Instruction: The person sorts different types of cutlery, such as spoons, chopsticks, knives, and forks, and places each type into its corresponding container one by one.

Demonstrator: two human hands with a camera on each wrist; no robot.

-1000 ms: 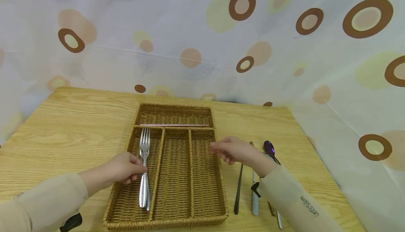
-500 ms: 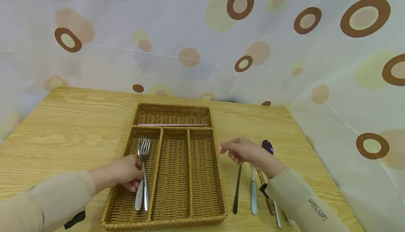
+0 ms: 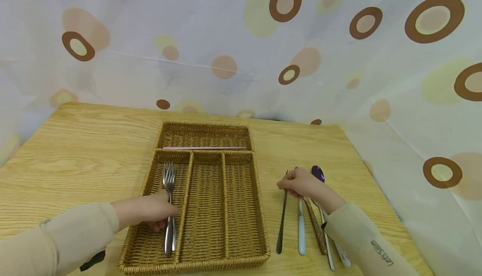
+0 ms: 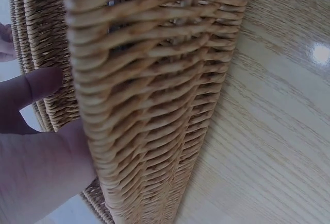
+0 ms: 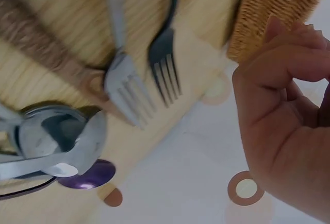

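Note:
Two silver forks (image 3: 170, 188) lie nearly side by side in the left compartment of the wicker tray (image 3: 194, 263). Across their handles reaches my left hand (image 3: 152, 210), touching them. In the left wrist view the thumb (image 4: 44, 84) is stretched out, while the tray's wall hides the other fingers. My right hand (image 3: 303, 184) is over the upper part of a dark fork (image 3: 281, 230) on the table. Seen from the right wrist, its fingers are loosely curled with nothing held, apart from that fork. A fork with a pale blue handle (image 3: 301, 234) lies beside it.
A thin pinkish stick (image 3: 205, 147) lies in the tray's back compartment. Right of the forks are a brown-handled utensil (image 3: 316, 228), a purple spoon (image 3: 318, 173) and other metal cutlery (image 5: 56, 136), partly under the right arm. A patterned cloth (image 3: 226, 67) hangs behind the table.
My right hand has moved right, from the tray's edge to the dark fork. My left hand has stayed at the silver forks, which shifted from overlapping to lying more side by side.

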